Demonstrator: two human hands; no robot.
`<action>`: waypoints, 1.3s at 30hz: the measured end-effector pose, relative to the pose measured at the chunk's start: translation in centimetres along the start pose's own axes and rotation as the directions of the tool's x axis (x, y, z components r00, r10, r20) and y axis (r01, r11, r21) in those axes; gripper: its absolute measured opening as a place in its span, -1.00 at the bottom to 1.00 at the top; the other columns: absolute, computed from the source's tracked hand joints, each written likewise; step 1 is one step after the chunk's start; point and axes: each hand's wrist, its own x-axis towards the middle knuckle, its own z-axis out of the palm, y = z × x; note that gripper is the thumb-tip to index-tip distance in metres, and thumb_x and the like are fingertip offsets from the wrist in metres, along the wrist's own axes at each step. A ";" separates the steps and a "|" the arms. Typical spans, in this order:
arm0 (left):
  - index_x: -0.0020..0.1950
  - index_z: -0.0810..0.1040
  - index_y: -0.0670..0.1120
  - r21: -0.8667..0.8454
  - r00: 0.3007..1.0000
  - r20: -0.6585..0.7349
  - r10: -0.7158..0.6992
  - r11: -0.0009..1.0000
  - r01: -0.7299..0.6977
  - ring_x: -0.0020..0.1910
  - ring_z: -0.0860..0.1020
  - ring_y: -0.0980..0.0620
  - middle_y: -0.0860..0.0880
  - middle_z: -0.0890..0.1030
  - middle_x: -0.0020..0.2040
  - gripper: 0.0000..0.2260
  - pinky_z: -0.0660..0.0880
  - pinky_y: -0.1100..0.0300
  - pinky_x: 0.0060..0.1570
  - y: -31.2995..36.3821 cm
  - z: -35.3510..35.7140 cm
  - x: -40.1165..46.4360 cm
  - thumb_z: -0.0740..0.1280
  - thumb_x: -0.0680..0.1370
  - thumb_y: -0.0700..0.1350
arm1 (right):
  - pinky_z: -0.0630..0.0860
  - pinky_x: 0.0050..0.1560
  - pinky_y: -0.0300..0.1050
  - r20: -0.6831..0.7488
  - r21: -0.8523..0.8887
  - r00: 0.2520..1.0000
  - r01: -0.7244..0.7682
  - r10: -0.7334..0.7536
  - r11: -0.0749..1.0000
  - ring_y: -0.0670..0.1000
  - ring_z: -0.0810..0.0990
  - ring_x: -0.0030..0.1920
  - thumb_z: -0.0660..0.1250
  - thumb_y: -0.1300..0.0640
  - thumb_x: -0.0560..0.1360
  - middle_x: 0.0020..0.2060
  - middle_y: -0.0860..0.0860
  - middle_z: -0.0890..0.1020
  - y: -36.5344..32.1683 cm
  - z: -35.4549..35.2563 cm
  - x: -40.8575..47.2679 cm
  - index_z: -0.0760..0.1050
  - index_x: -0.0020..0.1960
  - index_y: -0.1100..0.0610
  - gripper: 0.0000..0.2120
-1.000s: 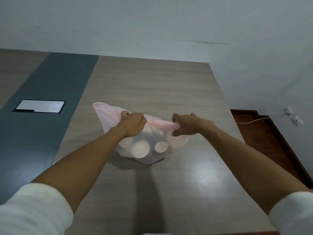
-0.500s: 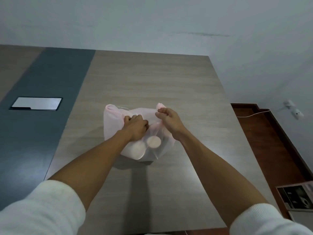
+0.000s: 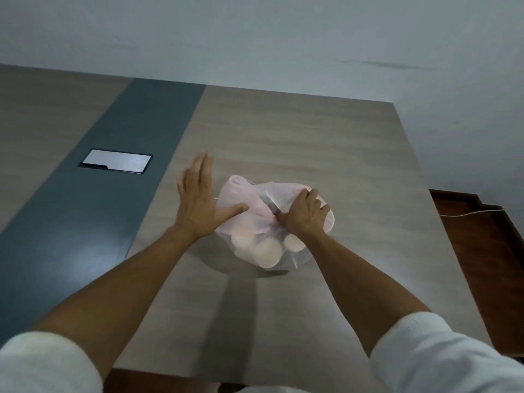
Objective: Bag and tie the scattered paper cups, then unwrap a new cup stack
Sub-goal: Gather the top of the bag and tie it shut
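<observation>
1. One thin pink plastic bag (image 3: 249, 211) sits mid-surface (image 3: 312, 143), paper cups (image 3: 269, 248) showing through its near side.
2. Right hand (image 3: 304, 212) grips the gathered bag top, fingers curled into the plastic.
3. Left hand (image 3: 198, 202) is flat, fingers straight, thumb touching the bag's left side.
4. Metal plate (image 3: 116, 165) is set in the grey strip, well apart.

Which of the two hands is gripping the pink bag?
The right hand: its fingers curl into the bag. The left hand is flat, fingers straight; only its thumb touches the plastic.
</observation>
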 end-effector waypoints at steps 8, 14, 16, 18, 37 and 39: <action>0.44 0.26 0.32 -0.293 0.924 0.380 -0.041 0.942 0.162 0.30 0.47 0.19 0.23 0.43 0.39 0.04 0.55 -0.02 0.20 1.8 2.7 -0.1 0.60 0.03 0.45 | 0.28 0.28 0.21 0.118 -0.251 0.980 0.183 -0.158 0.951 0.23 0.41 0.26 0.23 -0.12 0.57 0.34 0.16 0.30 -0.6 -0.1 -0.6 0.23 0.45 -0.01 -0.50; 0.42 0.44 0.00 -0.390 0.893 0.450 -0.025 0.893 0.222 0.41 0.45 -0.01 0.01 0.52 0.38 -0.25 0.40 0.03 0.37 6.0 5.5 2.3 0.54 0.34 0.30 | 0.28 0.37 0.17 0.262 -0.390 0.941 0.306 -0.214 0.868 0.22 0.41 0.33 0.41 -0.09 0.49 0.38 0.18 0.33 -0.4 -0.7 -0.6 0.25 0.51 0.04 -0.33; 0.25 0.59 -0.03 -0.423 0.901 0.434 -0.018 0.879 0.221 0.17 0.61 0.01 0.00 0.66 0.17 -0.53 0.49 0.18 0.15 7.4 6.0 2.6 0.48 0.46 0.21 | 0.28 0.39 0.16 0.266 -0.402 0.922 0.372 -0.282 0.837 0.19 0.42 0.36 0.43 -0.10 0.48 0.39 0.16 0.36 -0.2 -0.5 -0.5 0.31 0.49 0.09 -0.33; 0.12 0.67 -0.10 -0.429 0.919 0.392 -0.039 0.876 0.220 0.02 0.67 -0.02 -0.05 0.72 0.03 -0.76 0.51 0.24 0.01 8.3 6.3 2.4 0.42 0.56 0.02 | 0.30 0.37 0.14 0.265 -0.360 0.895 0.436 -0.358 0.825 0.17 0.45 0.34 0.46 -0.09 0.46 0.36 0.13 0.42 -0.5 -0.2 -0.5 0.37 0.45 0.09 -0.36; 0.31 0.20 -0.03 -0.660 0.907 0.171 -0.386 0.638 0.396 0.01 0.55 0.20 0.13 0.46 0.07 -0.43 0.46 0.45 -0.12 12.0 6.3 3.7 0.50 0.49 -0.25 | 0.68 -0.08 -0.10 0.010 0.957 0.990 0.032 -0.144 0.289 0.06 0.76 -0.06 0.26 0.25 0.64 0.05 0.22 0.70 3.0 -4.9 1.5 0.20 0.39 0.20 -0.62; 0.21 0.39 -0.16 -0.655 0.814 0.291 -0.503 0.516 0.552 -0.05 0.57 0.12 0.06 0.56 0.01 -0.48 0.54 0.30 -0.07 11.9 6.2 4.2 0.60 0.40 -0.12 | 0.70 -0.07 -0.01 0.023 0.970 0.991 0.010 -0.133 0.242 0.15 0.76 -0.05 0.30 0.24 0.64 0.02 0.31 0.70 3.3 -5.0 1.4 0.33 0.24 0.33 -0.74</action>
